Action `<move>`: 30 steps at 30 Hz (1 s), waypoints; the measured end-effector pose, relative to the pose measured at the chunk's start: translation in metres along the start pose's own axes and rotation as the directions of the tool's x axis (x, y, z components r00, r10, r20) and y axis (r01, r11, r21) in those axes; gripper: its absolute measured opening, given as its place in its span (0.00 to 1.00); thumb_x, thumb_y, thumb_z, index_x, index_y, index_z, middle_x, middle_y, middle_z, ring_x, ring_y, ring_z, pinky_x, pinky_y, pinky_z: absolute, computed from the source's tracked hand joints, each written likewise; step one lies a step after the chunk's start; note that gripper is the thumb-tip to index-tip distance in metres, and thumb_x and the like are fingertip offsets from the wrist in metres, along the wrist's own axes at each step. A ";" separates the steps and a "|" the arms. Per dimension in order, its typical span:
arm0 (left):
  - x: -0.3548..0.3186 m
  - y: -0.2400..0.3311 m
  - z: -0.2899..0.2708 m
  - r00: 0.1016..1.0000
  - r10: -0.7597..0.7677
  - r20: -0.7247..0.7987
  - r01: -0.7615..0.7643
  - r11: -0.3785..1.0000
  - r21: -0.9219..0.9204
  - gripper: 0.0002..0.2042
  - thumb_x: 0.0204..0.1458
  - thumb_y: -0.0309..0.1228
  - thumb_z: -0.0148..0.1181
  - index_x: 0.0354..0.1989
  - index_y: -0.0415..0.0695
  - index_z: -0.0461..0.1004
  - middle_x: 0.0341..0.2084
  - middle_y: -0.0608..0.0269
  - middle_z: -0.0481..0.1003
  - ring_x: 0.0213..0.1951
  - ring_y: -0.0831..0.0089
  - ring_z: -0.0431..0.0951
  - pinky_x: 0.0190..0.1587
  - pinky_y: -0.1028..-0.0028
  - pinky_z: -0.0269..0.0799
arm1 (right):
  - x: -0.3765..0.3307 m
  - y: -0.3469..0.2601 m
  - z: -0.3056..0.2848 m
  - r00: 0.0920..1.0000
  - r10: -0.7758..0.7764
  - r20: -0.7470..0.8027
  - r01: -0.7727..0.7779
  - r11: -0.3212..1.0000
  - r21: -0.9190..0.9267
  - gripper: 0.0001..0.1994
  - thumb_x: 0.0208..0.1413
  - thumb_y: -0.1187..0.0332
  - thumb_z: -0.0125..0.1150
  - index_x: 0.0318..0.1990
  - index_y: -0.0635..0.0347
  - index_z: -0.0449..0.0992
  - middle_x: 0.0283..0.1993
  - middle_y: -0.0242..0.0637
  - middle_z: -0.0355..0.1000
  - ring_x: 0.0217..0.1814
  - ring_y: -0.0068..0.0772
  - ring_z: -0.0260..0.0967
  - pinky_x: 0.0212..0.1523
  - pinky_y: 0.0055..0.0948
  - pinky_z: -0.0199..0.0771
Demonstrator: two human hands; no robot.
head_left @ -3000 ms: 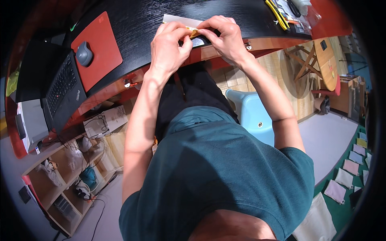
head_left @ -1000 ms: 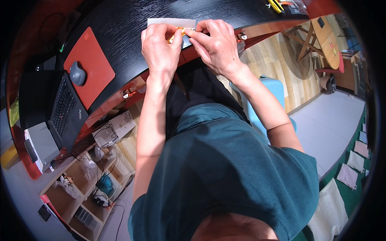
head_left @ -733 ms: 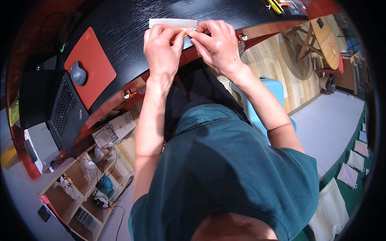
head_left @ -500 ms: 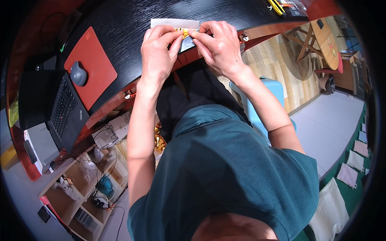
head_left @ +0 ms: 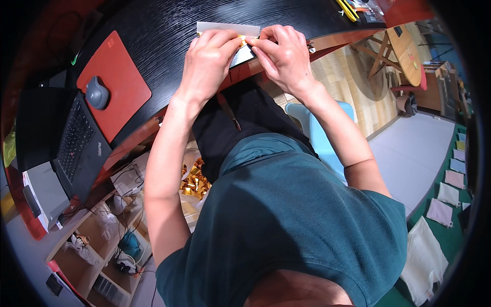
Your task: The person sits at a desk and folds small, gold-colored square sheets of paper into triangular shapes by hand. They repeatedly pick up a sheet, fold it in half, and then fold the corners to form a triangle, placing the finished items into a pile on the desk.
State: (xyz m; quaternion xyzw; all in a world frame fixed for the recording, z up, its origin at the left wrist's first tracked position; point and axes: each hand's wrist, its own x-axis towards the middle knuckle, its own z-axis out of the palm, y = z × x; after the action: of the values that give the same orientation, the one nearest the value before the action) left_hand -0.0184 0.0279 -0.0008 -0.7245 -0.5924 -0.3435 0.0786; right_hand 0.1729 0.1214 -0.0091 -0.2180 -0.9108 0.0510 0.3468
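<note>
Both hands meet at the near edge of a black desk (head_left: 169,30). My left hand (head_left: 210,59) pinches a small yellow piece (head_left: 243,40) between bent fingertips; its exact kind is too small to make out. From the other side, my right hand (head_left: 286,57) has its thumb and forefinger closed in on the same piece, fingertips nearly touching the left ones. Under the fingers lies a white printed sheet (head_left: 240,57), partly covered. Behind the knuckles stretches a translucent white strip (head_left: 227,27). The fingers hide part of the yellow piece.
A grey mouse (head_left: 97,93) rests on a red mouse pad (head_left: 125,77), beside an open black laptop (head_left: 76,138). Yellow-handled tools (head_left: 348,10) lie at the desk's far right. A light-blue stool (head_left: 325,135) stands below my right forearm. Lower left is a compartmented wooden shelf (head_left: 97,233).
The view has shifted slightly. Both hands stay together at the yellow piece, their fingertips a little rearranged, and more of the white sheet shows beneath them.
</note>
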 end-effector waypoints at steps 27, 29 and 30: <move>0.012 -0.019 -0.007 0.970 -0.142 0.199 0.195 0.942 -0.275 0.18 0.56 0.29 0.67 0.56 0.48 0.75 0.43 0.60 0.83 0.51 0.58 0.80 0.53 0.61 0.78 | 0.098 0.014 -0.020 0.550 0.500 0.669 -0.607 0.790 -0.092 0.14 0.38 0.63 0.78 0.30 0.60 0.81 0.30 0.45 0.80 0.35 0.40 0.78 0.38 0.39 0.78; 0.011 -0.019 -0.007 0.966 -0.143 0.215 0.198 0.945 -0.261 0.19 0.57 0.29 0.67 0.57 0.48 0.75 0.45 0.61 0.84 0.52 0.59 0.79 0.56 0.62 0.77 | 0.100 0.015 -0.021 0.513 0.519 0.684 -0.674 0.737 -0.054 0.12 0.39 0.66 0.77 0.30 0.60 0.82 0.29 0.42 0.80 0.34 0.37 0.77 0.38 0.38 0.77; 0.012 -0.018 -0.008 0.969 -0.141 0.204 0.192 0.947 -0.258 0.19 0.57 0.28 0.67 0.57 0.48 0.75 0.45 0.61 0.84 0.52 0.59 0.79 0.56 0.62 0.77 | 0.102 0.016 -0.021 0.497 0.526 0.691 -0.702 0.712 -0.037 0.11 0.39 0.68 0.76 0.30 0.59 0.82 0.29 0.40 0.80 0.34 0.35 0.77 0.37 0.37 0.77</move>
State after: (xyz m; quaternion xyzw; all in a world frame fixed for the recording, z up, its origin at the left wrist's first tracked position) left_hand -0.0375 0.0387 0.0067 -0.7042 -0.6026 -0.3599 -0.1073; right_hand 0.1252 0.1790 0.0648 -0.4517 -0.8168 0.3587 -0.0138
